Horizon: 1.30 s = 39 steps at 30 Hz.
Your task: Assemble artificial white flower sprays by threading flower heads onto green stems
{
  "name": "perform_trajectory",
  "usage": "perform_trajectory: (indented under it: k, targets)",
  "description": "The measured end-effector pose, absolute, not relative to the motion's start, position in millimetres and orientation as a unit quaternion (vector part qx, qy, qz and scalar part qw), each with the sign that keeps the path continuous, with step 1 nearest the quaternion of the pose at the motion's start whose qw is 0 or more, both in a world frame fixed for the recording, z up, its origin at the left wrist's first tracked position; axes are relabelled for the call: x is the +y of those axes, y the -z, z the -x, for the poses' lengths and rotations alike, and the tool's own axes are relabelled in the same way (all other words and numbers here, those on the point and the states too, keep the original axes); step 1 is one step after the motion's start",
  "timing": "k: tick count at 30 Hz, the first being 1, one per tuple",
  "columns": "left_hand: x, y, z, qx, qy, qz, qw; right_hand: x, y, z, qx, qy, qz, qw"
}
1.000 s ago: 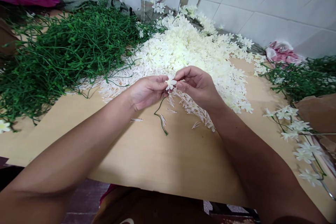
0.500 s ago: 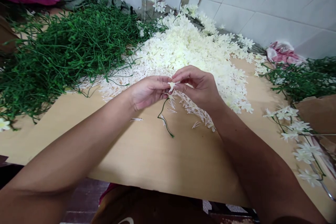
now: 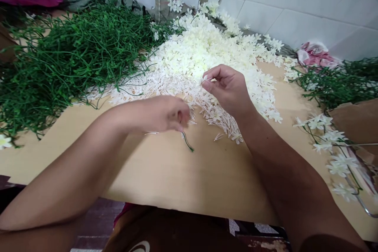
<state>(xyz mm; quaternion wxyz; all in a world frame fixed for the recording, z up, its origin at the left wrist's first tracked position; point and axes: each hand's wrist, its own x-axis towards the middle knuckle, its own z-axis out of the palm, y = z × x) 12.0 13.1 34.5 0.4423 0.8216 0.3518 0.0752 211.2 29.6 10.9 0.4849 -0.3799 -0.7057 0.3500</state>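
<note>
My right hand (image 3: 226, 86) is raised over the front of the flower pile, thumb and forefinger pinched on a small white piece (image 3: 205, 77); its exact kind is too small to tell. My left hand (image 3: 175, 113) is low over the table, its fingers curled down and smeared by motion. Below it shows the lower end of a green plastic stem (image 3: 188, 143); the upper part is hidden behind the hand, and I cannot tell whether the fingers grip it. Around both hands lie thin white stamen sticks (image 3: 165, 84) and cream artificial flower heads (image 3: 203, 55).
A heap of green plastic stems (image 3: 88, 51) covers the left, with more stems (image 3: 351, 80) at the right. Assembled flower sprays (image 3: 335, 138) lie near a cardboard box (image 3: 358, 122). A pink and white cloth (image 3: 315, 54) sits by the tiled wall (image 3: 283, 4).
My hands have parted. The left has swung down towards the green stem and turned over, while the right has shifted slightly right and up with the small white piece between its fingertips.
</note>
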Motion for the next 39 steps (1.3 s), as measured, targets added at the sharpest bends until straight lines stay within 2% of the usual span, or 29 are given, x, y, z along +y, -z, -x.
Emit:
perform_trajectory:
  k: [2,7,11,13,17,19,21,23,25,28,32,35,39]
  targets:
    - [2,-31,-18,0.292,-0.031,-0.875,0.386,33,-10,-214,-0.682,-0.385,0.383,0.49]
    - [-5,-11,-34,0.217,-0.018,-0.944,0.247,34,-7,-216,-0.631,-0.491,0.366,0.477]
    - [14,-15,-26,0.272,-0.041,-0.937,0.214,36,-4,-217,-0.583,-0.547,0.362,0.48]
    - [24,-21,-16,0.342,-0.081,-0.908,0.226,37,-3,-219,-0.559,-0.562,0.368,0.486]
    - [42,-27,5,0.443,-0.284,-0.817,0.236,32,1,-211,-0.51,-0.614,0.349,0.491]
    - [48,-27,13,0.462,-0.378,-0.766,0.239,21,7,-196,-0.508,-0.665,0.313,0.449]
    - [52,-27,16,0.469,-0.439,-0.727,0.244,7,14,-176,-0.539,-0.714,0.272,0.355]
    - [52,-27,16,0.473,-0.457,-0.711,0.249,-3,22,-160,-0.587,-0.728,0.245,0.256]
    - [49,-28,12,0.474,-0.441,-0.718,0.255,-6,29,-153,-0.61,-0.718,0.25,0.225]
    - [43,-29,4,0.466,-0.404,-0.736,0.278,6,30,-166,-0.579,-0.701,0.286,0.303]
    - [40,-20,-6,0.456,-0.327,-0.737,0.376,27,19,-199,-0.506,-0.693,0.313,0.406]
    - [40,-11,-13,0.444,-0.27,-0.72,0.46,31,10,-210,-0.481,-0.703,0.314,0.418]
    - [40,-4,-18,0.42,-0.222,-0.714,0.515,33,9,-210,-0.472,-0.703,0.339,0.411]
